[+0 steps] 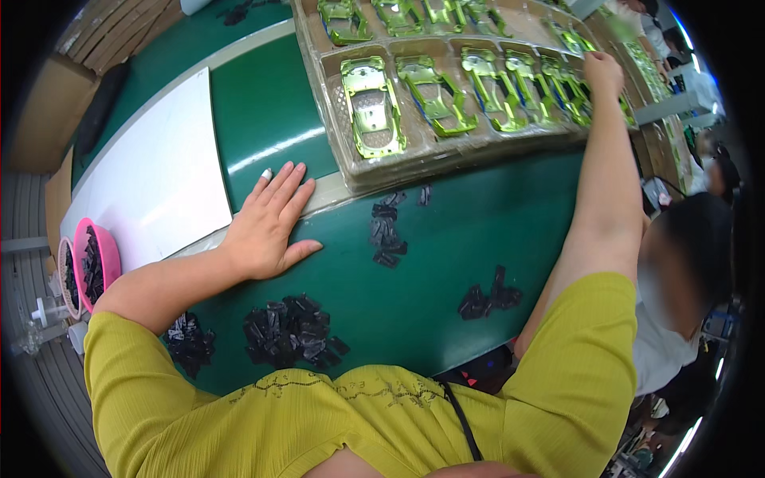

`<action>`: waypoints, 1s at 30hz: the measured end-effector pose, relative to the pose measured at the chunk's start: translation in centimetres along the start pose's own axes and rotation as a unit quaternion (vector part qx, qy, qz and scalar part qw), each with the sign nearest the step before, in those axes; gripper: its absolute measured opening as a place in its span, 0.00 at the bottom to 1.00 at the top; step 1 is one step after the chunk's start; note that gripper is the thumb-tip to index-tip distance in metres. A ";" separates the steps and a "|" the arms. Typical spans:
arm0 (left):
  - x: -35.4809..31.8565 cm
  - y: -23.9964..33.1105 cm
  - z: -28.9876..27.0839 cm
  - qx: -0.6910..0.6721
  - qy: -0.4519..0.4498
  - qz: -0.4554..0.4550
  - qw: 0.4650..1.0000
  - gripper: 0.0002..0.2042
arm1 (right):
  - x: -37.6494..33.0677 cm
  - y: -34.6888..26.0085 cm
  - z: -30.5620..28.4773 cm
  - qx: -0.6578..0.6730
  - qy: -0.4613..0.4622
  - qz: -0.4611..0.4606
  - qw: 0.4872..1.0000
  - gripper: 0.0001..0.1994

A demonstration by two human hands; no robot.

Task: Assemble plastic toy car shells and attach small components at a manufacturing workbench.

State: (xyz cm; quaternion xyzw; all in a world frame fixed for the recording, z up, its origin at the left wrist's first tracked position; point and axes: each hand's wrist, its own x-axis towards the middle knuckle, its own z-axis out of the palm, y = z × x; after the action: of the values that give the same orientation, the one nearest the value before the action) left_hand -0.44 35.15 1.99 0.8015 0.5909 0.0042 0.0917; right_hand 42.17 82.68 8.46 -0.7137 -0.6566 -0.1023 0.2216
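My left hand (275, 211) lies flat with its fingers stretched out, at the table's pale strip beside a white sheet (163, 171). One of its fingertips is wrapped in white. My right arm reaches far out to the right end of a clear plastic tray (355, 177) with compartments. There my right hand (604, 76) has its fingers curled together, close to shiny green toy car bodies (570, 38); what is between them is hidden. Another green car body (373, 107) sits in the tray's near left compartment, with several more in a row to its right.
Small black parts lie on the green table in a large pile (291, 331) and smaller ones (386, 231). A pink basket (107, 255) at left holds more. On the right sits another person (677, 263), close to my right arm. More trays stretch away at the far right.
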 end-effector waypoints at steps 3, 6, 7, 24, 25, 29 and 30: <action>0.3 -0.2 -0.4 -0.007 -0.027 0.000 1.000 0.41 | 2.4 -0.3 1.4 -0.018 -0.031 -0.006 0.999 0.21; 0.7 -0.5 -0.4 -0.021 -0.048 -0.002 0.999 0.42 | 5.3 0.3 2.9 -0.062 -0.055 -0.020 0.996 0.23; 0.5 -0.6 -0.4 -0.023 -0.046 0.002 0.999 0.42 | 6.2 0.0 3.5 -0.073 -0.067 -0.017 0.995 0.23; 0.6 -1.1 0.5 -0.037 -0.047 0.026 0.998 0.42 | 15.1 1.1 9.6 -0.023 -0.281 0.042 0.958 0.39; 0.7 -1.1 0.4 -0.032 -0.043 0.026 0.998 0.42 | 13.8 0.2 8.4 -0.076 -0.248 0.046 0.965 0.39; 0.6 -0.9 0.2 -0.033 -0.023 0.016 0.999 0.42 | 9.8 -2.6 4.9 -0.199 -0.129 -0.037 0.971 0.40; 0.6 -1.0 0.4 -0.038 -0.021 0.018 0.999 0.41 | 8.8 -3.1 4.1 -0.163 -0.052 -0.035 0.985 0.39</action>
State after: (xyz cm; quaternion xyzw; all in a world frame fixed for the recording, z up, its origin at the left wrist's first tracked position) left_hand -1.16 35.94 1.43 0.8076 0.5740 0.0113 0.1350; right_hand 39.54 92.47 9.24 -0.7215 -0.6662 -0.1776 0.0643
